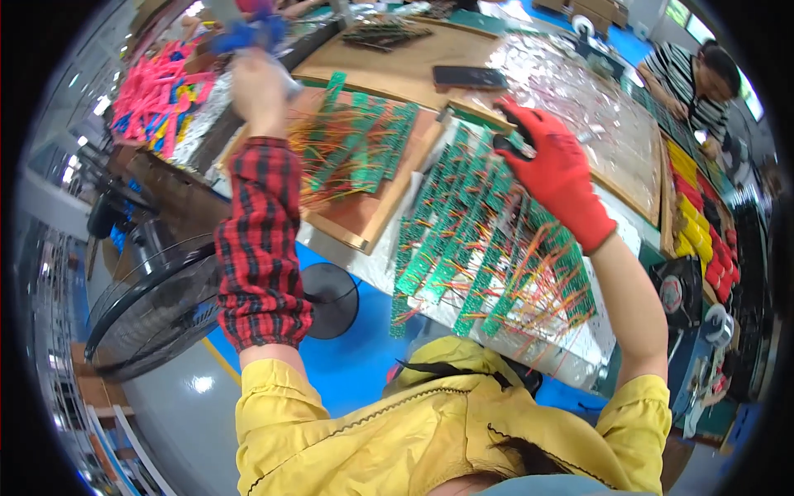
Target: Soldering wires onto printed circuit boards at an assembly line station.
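Note:
My left hand [260,89], bare below a red-and-black plaid sleeve, reaches toward the far left. Its fingers are smeared by motion. A blurred blue thing [248,35] is at its fingertips; whether I hold it is unclear. My right hand [550,161] wears a red glove with dark finger pads. Thumb and fingers are apart over the far right end of green circuit board strips [463,219], and nothing plainly shows between them. These strips lie in rows with red and yellow wires. More wired green strips [364,145] lie in a wood-framed tray [364,236] nearer my left hand.
A dark phone-like slab [470,78] lies beyond the boards. Clear plastic wrap [571,107] covers the back right. Pink, blue and yellow parts [169,95] are heaped far left. A black fan [157,306] stands left. A person in stripes [691,78] works far right, near yellow and red bundles [699,223].

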The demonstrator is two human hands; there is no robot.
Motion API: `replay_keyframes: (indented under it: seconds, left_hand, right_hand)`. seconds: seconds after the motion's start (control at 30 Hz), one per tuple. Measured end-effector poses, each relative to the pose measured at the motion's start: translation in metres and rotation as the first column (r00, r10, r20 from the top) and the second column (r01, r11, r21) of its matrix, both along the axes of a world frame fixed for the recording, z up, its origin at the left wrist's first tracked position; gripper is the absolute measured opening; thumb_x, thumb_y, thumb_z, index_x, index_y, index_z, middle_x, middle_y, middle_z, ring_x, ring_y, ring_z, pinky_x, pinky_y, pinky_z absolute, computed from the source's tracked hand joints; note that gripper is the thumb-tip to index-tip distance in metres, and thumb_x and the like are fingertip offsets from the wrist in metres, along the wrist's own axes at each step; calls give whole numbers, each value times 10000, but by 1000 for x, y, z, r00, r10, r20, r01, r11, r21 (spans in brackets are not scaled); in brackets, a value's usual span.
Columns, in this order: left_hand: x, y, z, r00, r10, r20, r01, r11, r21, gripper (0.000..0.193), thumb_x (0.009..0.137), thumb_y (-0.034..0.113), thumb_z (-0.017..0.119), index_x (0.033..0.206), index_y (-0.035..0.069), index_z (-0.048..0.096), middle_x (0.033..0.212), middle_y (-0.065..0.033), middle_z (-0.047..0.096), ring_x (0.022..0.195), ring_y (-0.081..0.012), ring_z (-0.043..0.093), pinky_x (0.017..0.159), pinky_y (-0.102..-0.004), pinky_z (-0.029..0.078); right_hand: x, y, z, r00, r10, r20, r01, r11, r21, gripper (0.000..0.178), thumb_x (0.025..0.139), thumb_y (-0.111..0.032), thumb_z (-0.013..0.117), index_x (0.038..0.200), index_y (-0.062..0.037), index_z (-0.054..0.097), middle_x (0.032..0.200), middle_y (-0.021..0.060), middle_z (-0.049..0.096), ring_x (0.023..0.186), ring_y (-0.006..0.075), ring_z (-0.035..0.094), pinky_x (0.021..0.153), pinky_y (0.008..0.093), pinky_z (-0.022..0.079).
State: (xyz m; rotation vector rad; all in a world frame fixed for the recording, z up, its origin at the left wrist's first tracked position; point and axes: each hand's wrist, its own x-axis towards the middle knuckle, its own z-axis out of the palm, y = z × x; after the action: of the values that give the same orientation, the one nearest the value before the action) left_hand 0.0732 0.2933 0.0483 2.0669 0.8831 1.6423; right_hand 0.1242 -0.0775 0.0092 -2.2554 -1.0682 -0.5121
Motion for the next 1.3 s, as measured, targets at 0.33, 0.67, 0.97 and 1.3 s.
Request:
replay_keyframes:
  seconds: [0.33, 0.67, 0.97, 1.3]
  left_hand:
    - [-33, -153, 24, 472, -608, 638, 872, 428, -238, 254, 887, 251, 524, 998, 23, 548, 889, -23, 565, 780, -117, 549, 668, -267, 448]
    - [-22, -243, -22, 319, -808, 495, 792, -59, -607, 301, 890, 350, 503, 894, 55, 566, 701, 2, 570, 566, -76, 534, 512, -218, 419]
    - [-7, -282, -48, -59, -894, 445, 729, -343, -593, 395, 912, 321, 465, 1134, -3, 514, 957, -56, 620, 736, -93, 602, 635, -229, 489]
    - [-10, -267, -54, 248, -837, 487, 626, -245, -740, 302, 884, 317, 527, 996, 38, 551, 762, 8, 594, 607, -66, 552, 527, -203, 438]
  right_hand:
    - [-69, -115, -34, 973, -194, 126, 231, 788, -571, 624, 749, -387, 603, 1243, -56, 413, 924, 110, 567, 1045, 268, 486, 1014, 444, 216]
    - [-77, -128, 6, 811, 150, -566, 256, 778, 573, 548, 649, -75, 747, 1143, 12, 524, 1017, 28, 574, 841, 89, 507, 776, 249, 431]
    - [-53, -120, -16, 860, 158, -485, 62, 911, 407, 444, 724, -96, 685, 1122, 18, 524, 957, 49, 603, 888, 91, 552, 782, 245, 449]
    - [2, -156, -46, 586, 505, -634, 177, 684, 708, 238, 814, -157, 578, 1001, -11, 589, 912, 18, 606, 826, 89, 560, 759, 224, 430]
